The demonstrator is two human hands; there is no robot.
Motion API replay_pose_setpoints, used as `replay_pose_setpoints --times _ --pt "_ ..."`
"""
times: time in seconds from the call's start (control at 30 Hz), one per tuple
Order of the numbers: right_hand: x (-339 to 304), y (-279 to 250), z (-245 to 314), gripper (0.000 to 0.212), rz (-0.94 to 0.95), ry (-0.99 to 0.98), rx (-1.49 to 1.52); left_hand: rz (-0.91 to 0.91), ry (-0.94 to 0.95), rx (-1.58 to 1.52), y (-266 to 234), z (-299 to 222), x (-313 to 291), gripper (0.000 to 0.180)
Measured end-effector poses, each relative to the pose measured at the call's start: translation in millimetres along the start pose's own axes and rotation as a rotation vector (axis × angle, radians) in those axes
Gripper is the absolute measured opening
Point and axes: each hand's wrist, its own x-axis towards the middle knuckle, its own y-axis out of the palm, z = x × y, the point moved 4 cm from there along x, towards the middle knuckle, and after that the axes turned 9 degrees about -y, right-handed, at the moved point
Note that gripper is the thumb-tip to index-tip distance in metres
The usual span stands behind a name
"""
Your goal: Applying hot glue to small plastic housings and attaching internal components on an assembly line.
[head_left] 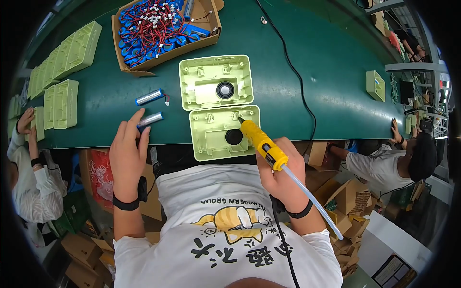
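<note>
Head view: the right hand [284,168] grips a yellow glue gun [259,139], nozzle [242,120] over the nearer green casing [204,140] on the tabletop [345,113]. The left hand [127,152] (pinching or not, I can't tell) is at a blue battery [153,118].

Smooth, glossy plastic glue gun [262,143]

Glue gun [261,141] (yellow) — over green shell [209,140], perhaps touching.

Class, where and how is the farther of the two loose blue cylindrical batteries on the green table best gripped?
Probably pinch the farther blue cylindrical battery across its middle, from above and left: it lies on its side with its rounded body exposed, and a small white connector lies off the right end.
</note>
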Motion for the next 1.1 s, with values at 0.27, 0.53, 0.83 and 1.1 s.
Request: replay_pose_setpoints --times 0.27,0.53,0.83,1.1 --pt "3.3 -6.5 1.7 0.007 0.087 -0.006 -0.010 -0.034 0.014 -0.080 7.3 13.4 6.2 0.020" --pt "2.2 -7.1 -0.7 0.007 0.089 -0.018 0.014 0.085 0.287 -0.405 -20.6 -92.6 13.1 0.020" --pt "-5.9 -11.0 -4.9 0.008 0.028 -0.014 0.102 0.132 0.408 -0.300 9.7 -137.9 13.5 0.019" --pt "-12.4 -6.1 -10.8 0.011 -0.001 0.014 0.149 0.088 0.323 -0.340 33.1 -132.7 12.6 0.019"
